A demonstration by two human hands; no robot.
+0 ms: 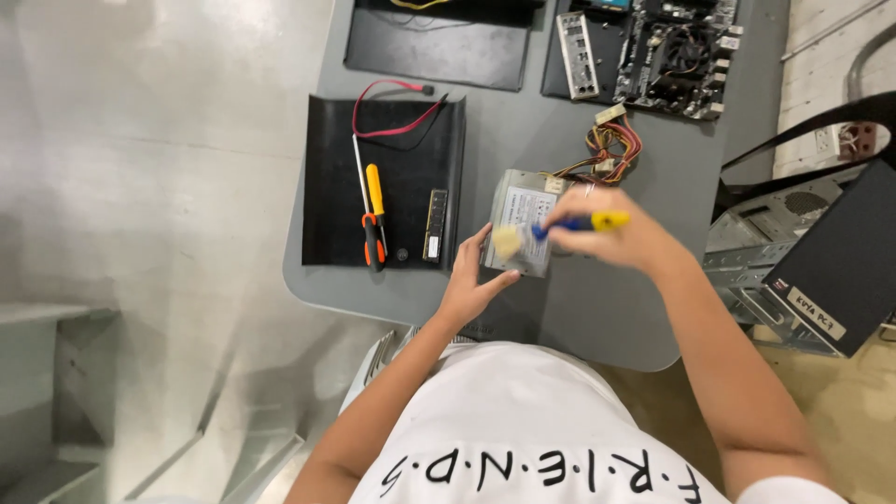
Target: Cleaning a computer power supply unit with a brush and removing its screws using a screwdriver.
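Grey rounded counter point(597, 308) carries a silver metal power-supply box point(523, 224) with coloured wire bundle. Left hand point(471, 280), fingers spread, steadies the box's near edge; right hand point(607, 233), closed around a small blue-and-yellow brush point(560, 227), sweeps its top: the dusting step. Continued strokes call for firm bracing.

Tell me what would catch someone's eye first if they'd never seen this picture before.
Probably the two hands at the middle of the grey table: the right hand sweeps a blurred yellow and blue brush over a silver power supply box, which the left hand steadies by its near edge. To the left, an orange screwdriver lies on a black mat, and a motherboard sits at the table's far right.
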